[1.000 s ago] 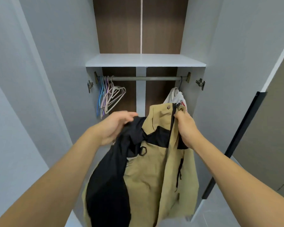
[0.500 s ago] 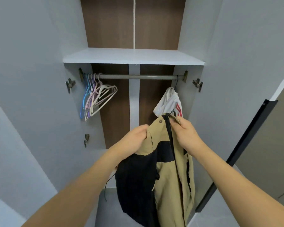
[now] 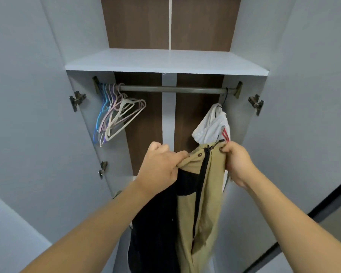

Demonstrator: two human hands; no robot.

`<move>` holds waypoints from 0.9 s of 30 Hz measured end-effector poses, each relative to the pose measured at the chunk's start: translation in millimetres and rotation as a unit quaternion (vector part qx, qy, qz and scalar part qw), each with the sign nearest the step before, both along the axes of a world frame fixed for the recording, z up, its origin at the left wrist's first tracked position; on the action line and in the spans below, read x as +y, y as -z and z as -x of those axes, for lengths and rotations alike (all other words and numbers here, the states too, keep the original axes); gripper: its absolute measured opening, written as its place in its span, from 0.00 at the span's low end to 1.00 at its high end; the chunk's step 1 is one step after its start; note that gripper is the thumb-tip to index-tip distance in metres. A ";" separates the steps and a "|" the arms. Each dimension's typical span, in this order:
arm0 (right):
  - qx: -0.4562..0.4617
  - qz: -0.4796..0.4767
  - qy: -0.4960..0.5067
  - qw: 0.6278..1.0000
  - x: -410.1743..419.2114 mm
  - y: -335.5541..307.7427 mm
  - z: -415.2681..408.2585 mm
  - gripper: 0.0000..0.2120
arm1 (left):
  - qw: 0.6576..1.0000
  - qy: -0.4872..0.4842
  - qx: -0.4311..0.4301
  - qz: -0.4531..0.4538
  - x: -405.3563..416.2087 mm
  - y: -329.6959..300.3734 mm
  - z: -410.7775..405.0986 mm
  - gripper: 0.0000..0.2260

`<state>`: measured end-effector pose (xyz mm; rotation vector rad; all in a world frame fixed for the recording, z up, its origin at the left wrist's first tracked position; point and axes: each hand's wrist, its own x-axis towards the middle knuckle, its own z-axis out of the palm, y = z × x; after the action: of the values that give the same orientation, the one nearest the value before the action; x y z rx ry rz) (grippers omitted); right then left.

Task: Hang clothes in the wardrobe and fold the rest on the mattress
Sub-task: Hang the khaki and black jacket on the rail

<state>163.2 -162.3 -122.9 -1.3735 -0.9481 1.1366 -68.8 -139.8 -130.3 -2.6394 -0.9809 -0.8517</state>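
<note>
Now, through the head view, I am watching both hands gather the khaki-and-black jacket up at its collar, right in front of the open wardrobe. A second ago the left hand was sitting lower, on the black shoulder panel; it is now pinching the khaki collar edge beside the snap, fingers curled tight on the cloth. The right hand is still gripping the other collar edge by the zip pull, fingers clenched round the fabric. The jacket is hanging narrower and straighter than before, its zip line running down between the two hands, its hem dropping out of the bottom of the frame.

The rail is sitting closer and higher in view than a second ago. At its left end the bunch of empty hangers is dangling; at its right end a white garment with red stripes is already hanging, just behind the right hand.

I am judging that the collar is being squared up to take a hanger, since no hanger is in the jacket yet. One hand will have to free itself and reach to the left end of the rail.
</note>
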 end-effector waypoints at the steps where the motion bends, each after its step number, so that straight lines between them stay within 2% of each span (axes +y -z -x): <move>1: 0.044 0.047 -0.052 0.997 10.6 -0.8 -8.4 0.19 | 1.000 -0.001 0.016 -0.008 6.8 4.1 -1.1 0.14; 3: 0.024 0.178 -0.144 0.973 32.3 0.0 -17.3 0.28 | 0.998 0.017 0.026 -0.051 22.0 10.5 -3.0 0.14; 6: -0.113 0.323 -0.268 0.901 63.1 11.5 -13.5 0.34 | 0.992 0.064 0.004 -0.109 47.0 21.3 -2.1 0.15; 7: -0.132 0.344 -0.292 0.883 73.5 14.4 -12.0 0.33 | 0.990 0.071 0.001 -0.121 57.1 24.2 -0.2 0.15; 9: -0.144 0.364 -0.305 0.868 93.6 19.7 -11.4 0.21 | 0.988 0.072 -0.001 -0.135 81.5 30.5 5.6 0.13; 10: -0.144 0.368 -0.297 0.869 101.7 21.3 -11.6 0.16 | 0.988 0.073 -0.001 -0.136 93.8 34.0 9.1 0.12; 11: -0.149 0.371 -0.276 0.874 108.2 22.9 -11.8 0.14 | 0.988 0.077 0.003 -0.136 105.1 37.6 12.6 0.11; 16: -0.159 0.368 -0.081 0.913 132.1 44.2 1.3 0.13 | 0.984 0.103 0.036 -0.143 138.6 58.3 17.3 0.10; 18: -0.106 0.359 0.012 0.927 142.3 53.5 6.7 0.12 | 0.983 0.102 0.039 -0.145 142.5 65.4 16.8 0.08; 21: 0.073 0.310 0.130 0.939 167.4 64.0 17.0 0.15 | 0.986 0.102 0.066 -0.115 142.0 72.4 22.4 0.10; 23: 0.151 0.268 0.151 0.939 180.5 57.9 32.1 0.19 | 0.988 0.092 0.105 -0.062 137.8 71.6 28.0 0.12; 25: 0.191 0.232 0.159 0.940 192.0 51.1 42.6 0.21 | 0.985 0.081 0.150 0.014 138.0 66.4 31.8 0.12; 27: 0.200 0.213 0.138 0.946 199.7 40.9 51.1 0.17 | 0.977 0.078 0.158 0.122 144.8 61.8 39.4 0.12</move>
<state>112.1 37.3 -163.9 -1.4782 -0.2128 1.3800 -108.2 5.0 -192.1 -2.9670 -0.8516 -0.3338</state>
